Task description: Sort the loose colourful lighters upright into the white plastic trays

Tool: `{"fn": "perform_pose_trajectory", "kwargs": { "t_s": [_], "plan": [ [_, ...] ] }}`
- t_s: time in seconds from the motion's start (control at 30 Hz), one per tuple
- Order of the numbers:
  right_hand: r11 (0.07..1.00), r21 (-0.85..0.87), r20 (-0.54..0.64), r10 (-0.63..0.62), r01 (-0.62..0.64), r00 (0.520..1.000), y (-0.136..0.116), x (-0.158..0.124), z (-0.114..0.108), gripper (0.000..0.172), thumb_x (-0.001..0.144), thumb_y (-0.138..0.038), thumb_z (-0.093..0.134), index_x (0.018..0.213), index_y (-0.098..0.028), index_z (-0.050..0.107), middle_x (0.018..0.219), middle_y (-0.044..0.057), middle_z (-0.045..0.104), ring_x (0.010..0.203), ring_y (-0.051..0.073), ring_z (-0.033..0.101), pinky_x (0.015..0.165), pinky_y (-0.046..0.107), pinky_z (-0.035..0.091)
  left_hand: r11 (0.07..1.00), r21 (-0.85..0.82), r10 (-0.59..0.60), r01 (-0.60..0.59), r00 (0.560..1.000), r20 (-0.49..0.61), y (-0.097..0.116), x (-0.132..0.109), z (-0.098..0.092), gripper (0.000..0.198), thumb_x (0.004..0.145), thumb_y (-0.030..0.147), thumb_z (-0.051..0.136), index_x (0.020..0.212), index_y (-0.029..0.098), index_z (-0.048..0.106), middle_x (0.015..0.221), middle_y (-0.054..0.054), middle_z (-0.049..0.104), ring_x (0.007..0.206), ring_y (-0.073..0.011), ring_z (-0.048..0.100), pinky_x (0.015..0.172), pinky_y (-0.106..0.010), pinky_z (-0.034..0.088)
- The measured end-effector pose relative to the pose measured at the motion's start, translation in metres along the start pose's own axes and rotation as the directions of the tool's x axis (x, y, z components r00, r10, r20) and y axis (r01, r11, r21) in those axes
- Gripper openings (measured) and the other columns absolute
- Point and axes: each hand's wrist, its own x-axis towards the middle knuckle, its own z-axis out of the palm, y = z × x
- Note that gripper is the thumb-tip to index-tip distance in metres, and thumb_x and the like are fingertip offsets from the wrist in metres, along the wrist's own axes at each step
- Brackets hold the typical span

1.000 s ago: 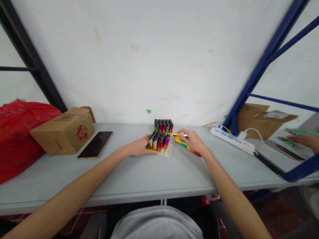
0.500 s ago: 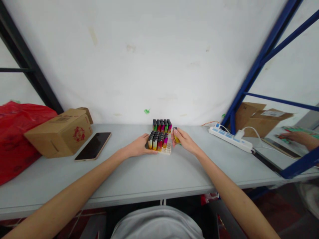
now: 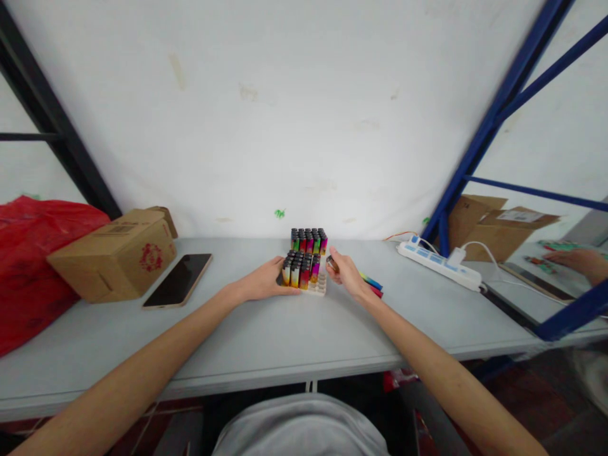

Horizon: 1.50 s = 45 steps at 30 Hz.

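In the head view, several multicoloured lighters (image 3: 300,271) with black tops stand upright in a white tray (image 3: 317,289). Bare sockets show at the tray's right and front. My left hand (image 3: 266,280) is closed around the tray's left side. Just right of the tray, my right hand (image 3: 348,273) is closed on a lighter (image 3: 332,263), whose dark top end points left; its body is mostly hidden by the fingers. Beside that wrist lie a blue lighter (image 3: 372,282) and a red lighter (image 3: 375,291), both partly covered. A second group of upright lighters (image 3: 309,242) stands behind.
A phone (image 3: 178,280), a cardboard box (image 3: 116,253) and a red bag (image 3: 42,266) are on the left of the grey table (image 3: 304,335). To the right lies a white power strip (image 3: 439,263) by a blue frame (image 3: 479,145). Another person's hand (image 3: 577,261) shows far right.
My right hand has turned and shifted slightly; the lighter in it has tipped from nearly upright. Blue and red lighters now show beside the wrist. The left hand and tray stay put.
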Motion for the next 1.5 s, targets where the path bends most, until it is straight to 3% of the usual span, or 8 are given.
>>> {"fn": "perform_pose_trajectory", "kwargs": {
  "t_s": [0.3,0.47,0.63,0.83,1.03,1.17,1.3,1.5],
  "plan": [
    [0.993,0.059,-0.096,0.110,-0.104,0.989,-0.005,0.001,0.006,0.051,0.095,-0.050,0.042,0.051,-0.026,0.032,0.045,-0.006,0.027,0.042,0.009,0.019,0.045,0.028,0.017,1.000,-0.009,-0.006,0.006,1.000,0.012,0.001,0.000,0.000,0.082,0.072,0.070,0.085,0.136,0.023,0.065,0.129,-0.012,0.071,0.119,-0.0366,0.068,0.110,-0.049,0.053],
    [0.996,0.040,-0.109,0.082,-0.078,0.991,0.000,0.004,0.002,0.060,0.096,-0.068,0.045,0.055,-0.026,0.036,0.046,-0.007,0.026,0.044,0.010,0.021,0.045,0.028,0.018,0.999,0.026,-0.032,0.032,0.999,0.032,0.004,-0.001,-0.001,0.085,0.073,0.071,0.083,0.137,0.020,0.063,0.131,-0.013,0.069,0.123,-0.0378,0.067,0.112,-0.048,0.052],
    [0.999,0.014,-0.061,-0.049,0.050,0.997,-0.001,0.003,-0.003,0.073,0.094,-0.087,0.038,0.066,-0.022,0.056,0.051,-0.006,0.032,0.047,0.012,0.030,0.048,0.028,0.024,1.000,0.015,-0.005,0.005,1.000,0.024,0.004,-0.002,-0.002,0.082,0.073,0.072,0.083,0.135,0.022,0.067,0.131,-0.013,0.070,0.121,-0.0371,0.068,0.112,-0.049,0.053],
    [0.964,-0.160,-0.054,-0.222,0.211,0.974,-0.011,-0.007,-0.007,0.061,0.102,-0.079,0.036,0.099,-0.024,0.063,0.066,-0.004,0.049,0.054,0.015,0.048,0.056,0.028,0.042,1.000,0.014,-0.026,0.026,1.000,0.001,0.003,-0.002,-0.001,0.085,0.071,0.071,0.086,0.138,0.023,0.064,0.129,-0.012,0.071,0.118,-0.0375,0.069,0.111,-0.051,0.054],
    [0.816,-0.435,-0.055,-0.445,0.380,0.894,-0.017,-0.008,-0.008,0.052,0.098,-0.071,0.058,0.083,-0.022,0.066,0.086,0.005,0.064,0.078,0.019,0.060,0.072,0.030,0.048,1.000,0.016,-0.008,0.007,0.999,0.033,0.004,-0.002,-0.002,0.082,0.076,0.068,0.083,0.139,0.021,0.062,0.130,-0.013,0.070,0.121,-0.0376,0.068,0.111,-0.049,0.054],
    [0.799,-0.505,-0.049,-0.405,0.327,0.913,-0.015,-0.008,-0.008,0.049,0.097,-0.066,0.063,0.079,-0.021,0.069,0.067,0.001,0.062,0.062,0.017,0.053,0.064,0.030,0.041,1.000,0.023,-0.014,0.013,1.000,0.025,0.005,-0.002,-0.002,0.083,0.075,0.067,0.084,0.140,0.020,0.061,0.129,-0.013,0.070,0.120,-0.0382,0.068,0.110,-0.050,0.054],
    [0.815,-0.499,-0.048,-0.366,0.295,0.929,-0.011,-0.008,-0.006,0.046,0.096,-0.065,0.066,0.084,-0.021,0.074,0.070,0.003,0.071,0.062,0.018,0.058,0.064,0.029,0.042,1.000,0.006,0.009,-0.009,1.000,0.008,0.005,-0.003,-0.002,0.080,0.074,0.066,0.085,0.138,0.023,0.064,0.130,-0.011,0.071,0.119,-0.0372,0.069,0.109,-0.049,0.055],
    [0.738,-0.567,0.073,-0.397,0.365,0.915,-0.002,-0.003,-0.005,0.055,0.100,-0.071,0.056,0.079,-0.022,0.071,0.073,0.004,0.071,0.062,0.018,0.056,0.066,0.029,0.040,1.000,0.003,0.010,-0.010,1.000,0.015,0.004,-0.003,-0.001,0.081,0.076,0.066,0.085,0.141,0.023,0.062,0.133,-0.012,0.070,0.122,-0.0371,0.068,0.111,-0.049,0.054]
  ]
}}
